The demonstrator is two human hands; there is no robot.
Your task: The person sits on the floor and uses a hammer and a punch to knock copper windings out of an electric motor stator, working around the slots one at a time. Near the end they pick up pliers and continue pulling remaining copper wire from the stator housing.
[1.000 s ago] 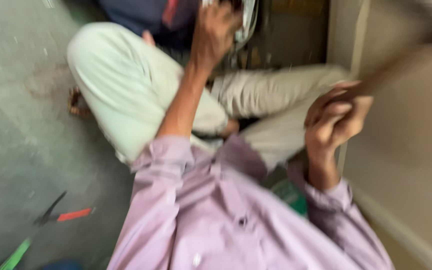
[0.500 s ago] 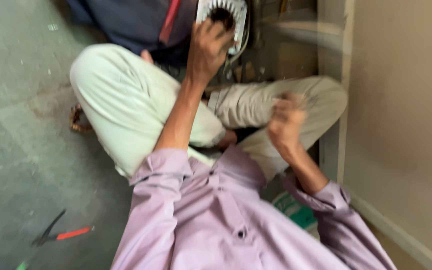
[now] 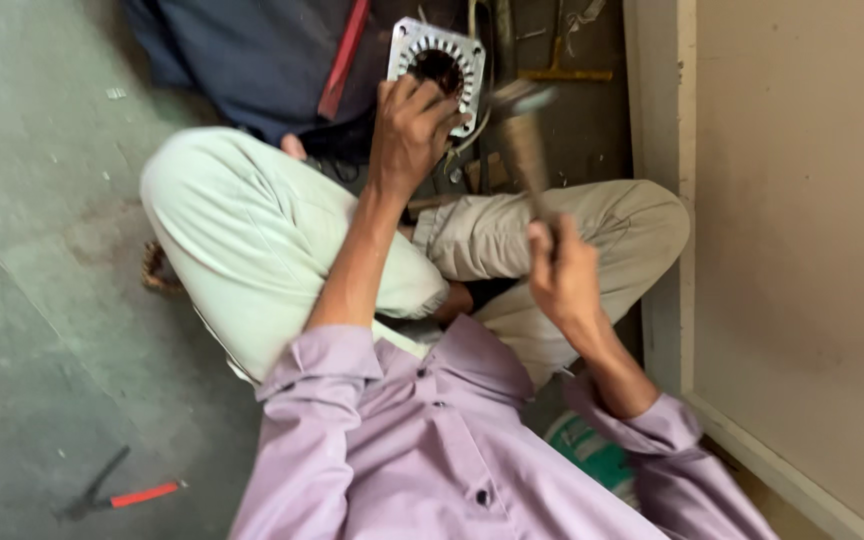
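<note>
Hammer [image 3: 524,140] in your right hand [image 3: 564,272], stator core [image 3: 439,68] under your left hand [image 3: 410,135]: that is how you sit, cross-legged on the grey floor [image 3: 42,260]. The core is a square metal plate with a round toothed opening, standing at twelve o'clock just past your knees, against a dark blue bag with a red strap [image 3: 344,58]. Your left fingers [image 3: 430,98] are curled shut over its lower edge, covering part of the opening. Your right fingers are wrapped tight round the hammer's handle, at about two o'clock from your chest; the shaft runs up and away from you and its blurred head sits just beside the core's right edge, whether touching it you cannot tell. At eight o'clock, well apart from both hands, red-handled pliers [image 3: 117,492] lie on the floor. At three o'clock a beige panel [image 3: 802,220] stands upright beside your right knee.
</note>
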